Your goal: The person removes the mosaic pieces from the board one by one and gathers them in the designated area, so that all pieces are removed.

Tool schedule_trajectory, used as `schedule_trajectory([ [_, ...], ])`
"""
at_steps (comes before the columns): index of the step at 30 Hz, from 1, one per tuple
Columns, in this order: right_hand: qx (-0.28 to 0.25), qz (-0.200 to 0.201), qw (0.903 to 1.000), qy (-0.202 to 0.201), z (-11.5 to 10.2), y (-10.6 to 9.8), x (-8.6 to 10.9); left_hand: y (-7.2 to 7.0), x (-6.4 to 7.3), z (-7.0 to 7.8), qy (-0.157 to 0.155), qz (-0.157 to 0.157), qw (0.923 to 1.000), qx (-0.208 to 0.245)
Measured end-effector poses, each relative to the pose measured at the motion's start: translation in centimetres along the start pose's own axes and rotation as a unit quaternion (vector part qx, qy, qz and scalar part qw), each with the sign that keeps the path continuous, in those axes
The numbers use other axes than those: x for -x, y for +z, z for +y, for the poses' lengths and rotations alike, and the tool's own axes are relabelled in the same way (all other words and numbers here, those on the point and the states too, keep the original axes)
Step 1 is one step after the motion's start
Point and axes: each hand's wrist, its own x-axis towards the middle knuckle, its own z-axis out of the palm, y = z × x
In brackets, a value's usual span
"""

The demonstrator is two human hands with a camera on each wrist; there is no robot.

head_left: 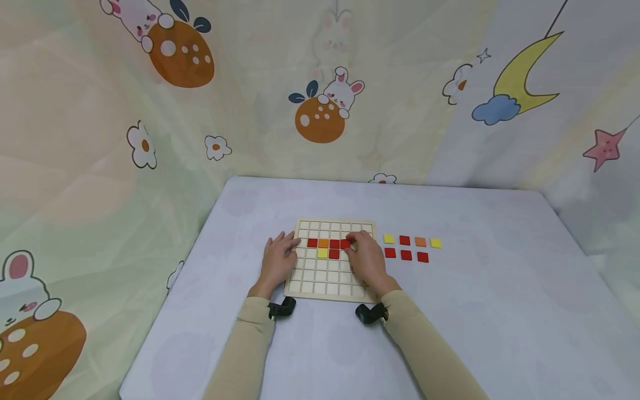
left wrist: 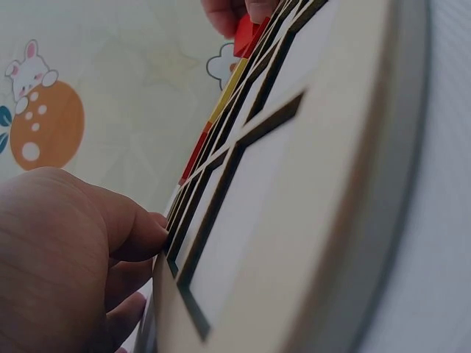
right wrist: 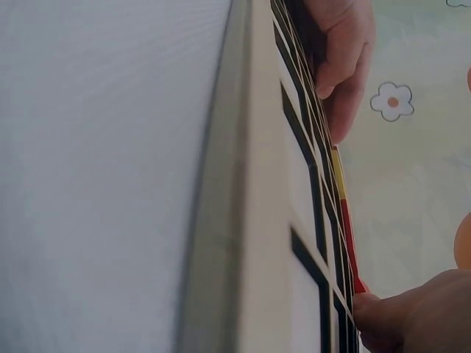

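Observation:
A pale wooden grid board (head_left: 307, 288) lies on the table, with red, orange and yellow square tiles in its upper rows. My right hand (head_left: 367, 256) reaches over its right side and pinches a red tile (head_left: 345, 244) at the end of the upper tile row. That tile shows between the fingertips in the left wrist view as a red piece (left wrist: 245, 38), low over the grid. At the board's left edge, my left hand (head_left: 278, 259) rests with its fingers loosely bent and touching the rim. The fingers' undersides are partly hidden.
Right of the board, several loose tiles lie in two rows, among them a yellow tile (head_left: 436, 243), an orange tile (head_left: 420, 242) and a red tile (head_left: 423, 257). A patterned cloth (head_left: 260, 83) hangs behind the white table (head_left: 500, 333).

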Motion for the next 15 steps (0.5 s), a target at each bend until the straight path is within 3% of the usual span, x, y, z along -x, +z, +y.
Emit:
schedule_trajectory([
  [15, -0.019, -0.012, 0.9995, 0.024, 0.4, -0.9, 1.1, -0.2, 0.2, 0.1, 0.011, 0.004, 0.9999, 0.000],
])
